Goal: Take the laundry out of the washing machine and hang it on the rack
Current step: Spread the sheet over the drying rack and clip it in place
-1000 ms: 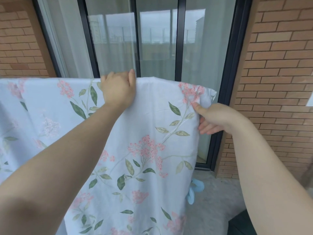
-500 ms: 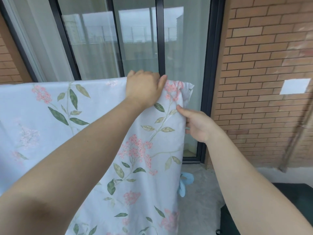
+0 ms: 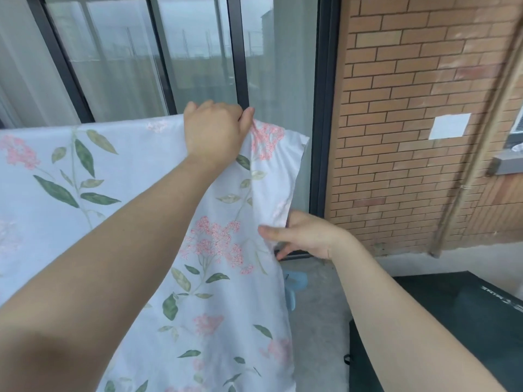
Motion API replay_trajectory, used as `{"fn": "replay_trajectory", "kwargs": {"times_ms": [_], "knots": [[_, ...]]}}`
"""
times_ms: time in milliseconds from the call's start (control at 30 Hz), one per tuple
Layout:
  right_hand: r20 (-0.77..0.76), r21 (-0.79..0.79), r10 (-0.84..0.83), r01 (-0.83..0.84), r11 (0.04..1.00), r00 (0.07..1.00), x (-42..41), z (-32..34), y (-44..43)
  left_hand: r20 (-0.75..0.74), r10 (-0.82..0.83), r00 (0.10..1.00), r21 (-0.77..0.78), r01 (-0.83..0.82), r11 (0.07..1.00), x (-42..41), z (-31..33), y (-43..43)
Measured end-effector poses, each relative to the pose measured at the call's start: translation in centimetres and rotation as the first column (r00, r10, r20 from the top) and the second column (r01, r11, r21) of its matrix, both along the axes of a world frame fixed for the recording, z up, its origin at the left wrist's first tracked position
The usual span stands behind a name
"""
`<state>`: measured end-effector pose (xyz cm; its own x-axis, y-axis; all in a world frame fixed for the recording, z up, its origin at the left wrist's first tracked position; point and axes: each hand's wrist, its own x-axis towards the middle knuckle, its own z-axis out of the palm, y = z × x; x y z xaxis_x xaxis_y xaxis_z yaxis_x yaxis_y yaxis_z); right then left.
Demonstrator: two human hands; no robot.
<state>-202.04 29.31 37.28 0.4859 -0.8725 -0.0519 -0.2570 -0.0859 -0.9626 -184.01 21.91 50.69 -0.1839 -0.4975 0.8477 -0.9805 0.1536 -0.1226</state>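
Note:
A pale blue sheet (image 3: 135, 176) printed with pink flowers and green leaves hangs over a line or rack bar that the cloth hides. My left hand (image 3: 215, 134) grips the sheet's top edge near its right corner, fingers curled over the fold. My right hand (image 3: 305, 236) pinches the sheet's right side edge lower down, thumb on the front and fingers behind the cloth. The washing machine is not in view.
Dark-framed sliding glass doors (image 3: 240, 52) stand right behind the sheet. A brick wall (image 3: 410, 108) runs along the right. A black case (image 3: 458, 321) lies on the concrete floor at lower right, and something light blue (image 3: 294, 284) peeks out behind the sheet's edge.
My left hand slid right along the top edge to the corner. My right hand moved down the side edge. The view turned to the right.

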Motion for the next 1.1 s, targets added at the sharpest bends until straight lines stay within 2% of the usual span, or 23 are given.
{"fn": "replay_trajectory", "kwargs": {"times_ms": [67,167,300,433,567,667,733,833,933,1100], "knots": [[-0.177,0.057,0.093,-0.085,0.995,0.98,0.7,-1.4,0.7,-0.003,-0.007,1.0,-0.007,0.007,1.0,0.0,-0.1,-0.2],[-0.314,0.101,0.138,-0.111,0.989,0.939,1.3,-2.5,1.4,0.0,-0.011,1.0,-0.015,0.011,1.0,-0.1,-0.2,-0.3],[-0.335,0.189,0.108,-0.046,0.981,0.936,-1.8,-2.2,1.6,0.0,-0.025,1.0,-0.025,0.025,0.999,0.0,-0.2,-0.2],[-0.309,0.141,-0.079,0.128,0.982,0.948,-6.8,-1.2,1.3,0.002,-0.036,0.999,-0.051,0.036,0.998,0.0,-0.3,0.0],[-0.115,0.129,-0.068,0.082,0.988,0.991,-8.4,0.1,1.0,-0.028,-0.047,0.999,-0.029,0.046,0.999,-0.5,0.0,0.2],[0.105,0.008,-0.14,0.14,0.99,0.985,-7.3,1.7,0.3,-0.066,-0.053,0.996,0.013,0.054,0.998,-1.1,0.4,0.1],[0.272,-0.037,-0.246,0.266,0.963,0.93,-6.3,3.1,-0.7,-0.099,-0.055,0.994,0.041,0.059,0.997,-1.2,0.7,0.0],[0.367,-0.067,-0.313,0.36,0.93,0.876,-4.9,5.3,-2.4,-0.127,-0.074,0.989,0.052,0.081,0.995,-1.2,0.8,0.0],[0.499,-0.009,-0.311,0.364,0.931,0.809,-3.7,7.3,-4.0,-0.137,-0.087,0.987,0.057,0.096,0.994,-0.9,0.8,0.1],[0.672,0.067,-0.243,0.269,0.961,0.699,-2.2,9.5,-5.5,-0.156,-0.104,0.982,0.074,0.117,0.99,-0.4,0.9,0.4]]}}
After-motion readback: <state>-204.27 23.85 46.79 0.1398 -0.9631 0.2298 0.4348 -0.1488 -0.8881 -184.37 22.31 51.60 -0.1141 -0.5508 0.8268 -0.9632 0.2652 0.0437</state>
